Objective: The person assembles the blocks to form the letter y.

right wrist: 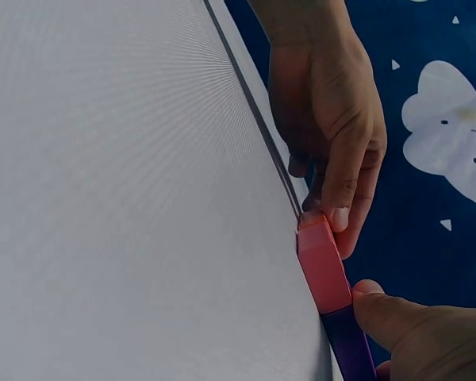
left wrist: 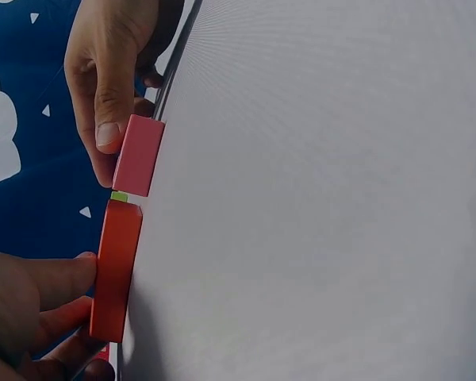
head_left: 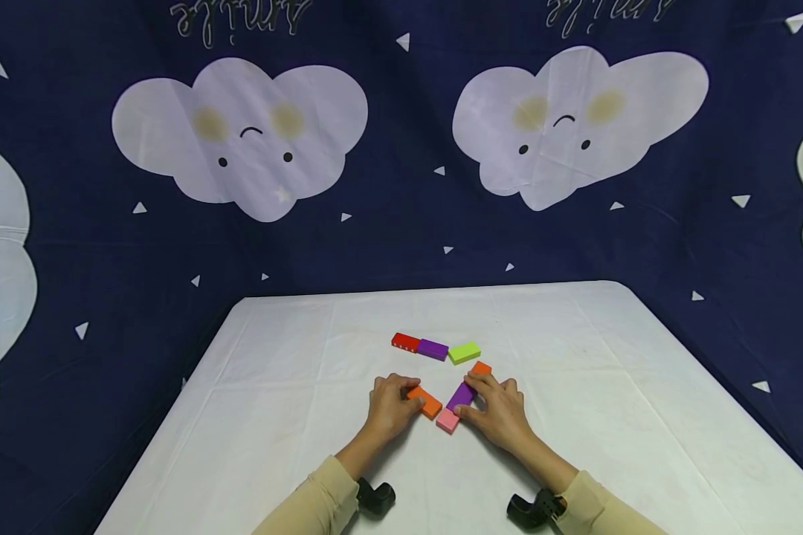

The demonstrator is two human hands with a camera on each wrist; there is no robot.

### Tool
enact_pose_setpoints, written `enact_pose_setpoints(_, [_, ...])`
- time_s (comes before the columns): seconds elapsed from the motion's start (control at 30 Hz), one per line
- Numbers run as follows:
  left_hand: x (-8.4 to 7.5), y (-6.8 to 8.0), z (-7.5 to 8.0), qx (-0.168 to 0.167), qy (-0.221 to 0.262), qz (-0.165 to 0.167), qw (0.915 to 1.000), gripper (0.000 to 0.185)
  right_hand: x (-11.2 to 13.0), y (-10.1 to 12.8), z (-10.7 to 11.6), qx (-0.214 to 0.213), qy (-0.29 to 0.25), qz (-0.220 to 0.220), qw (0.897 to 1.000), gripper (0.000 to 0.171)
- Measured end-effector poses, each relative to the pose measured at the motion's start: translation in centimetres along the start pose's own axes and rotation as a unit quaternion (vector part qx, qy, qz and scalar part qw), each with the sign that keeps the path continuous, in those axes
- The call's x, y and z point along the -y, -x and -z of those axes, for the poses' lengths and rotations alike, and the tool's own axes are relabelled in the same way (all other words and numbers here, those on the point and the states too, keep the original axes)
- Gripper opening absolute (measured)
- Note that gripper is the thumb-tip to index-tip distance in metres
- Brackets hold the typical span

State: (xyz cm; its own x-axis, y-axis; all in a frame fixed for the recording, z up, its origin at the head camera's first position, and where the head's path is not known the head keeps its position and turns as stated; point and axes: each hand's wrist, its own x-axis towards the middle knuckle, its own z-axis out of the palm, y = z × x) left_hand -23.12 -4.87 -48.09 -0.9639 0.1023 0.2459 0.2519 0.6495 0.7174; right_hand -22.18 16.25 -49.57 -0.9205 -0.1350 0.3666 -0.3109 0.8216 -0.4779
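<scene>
Working low over the white-clothed counter (head_left: 294,416), you have both hands closing a V of flat, rectangular, smooth painted blocks near its middle, in front of a navy backdrop (head_left: 401,223) printed with pale clouds. Your left hand (head_left: 389,407) curls its fingers around the orange block (head_left: 425,402), gripping its long edge; your right hand (head_left: 498,409) pinches the purple block (head_left: 461,395), thumb at its side, with a second orange block (head_left: 480,368) just beyond it. The small pink block (head_left: 447,420) lies at the point of the V, between both hands. Keep the pieces flat on the cloth and slide rather than lift, I would judge, so glossy edges meet squarely. Behind, well apart, a red block (head_left: 405,341), another purple block (head_left: 432,348) and a lime block (head_left: 464,352) lie in a row.
</scene>
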Motion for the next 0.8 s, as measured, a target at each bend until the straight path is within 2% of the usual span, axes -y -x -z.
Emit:
enact_pose_setpoints(0.23, [-0.03,-0.02,0.04,0.005,0.003,-0.014,0.9999,0.033,0.0,-0.01,0.06,0.002,0.002,-0.002,1.0,0.058])
enact_pose_setpoints(0.8, [-0.19,0.0,-0.06,0.015,0.004,-0.018,0.9997,0.032,0.04,0.0,0.05,0.004,0.003,-0.008,1.0,0.059])
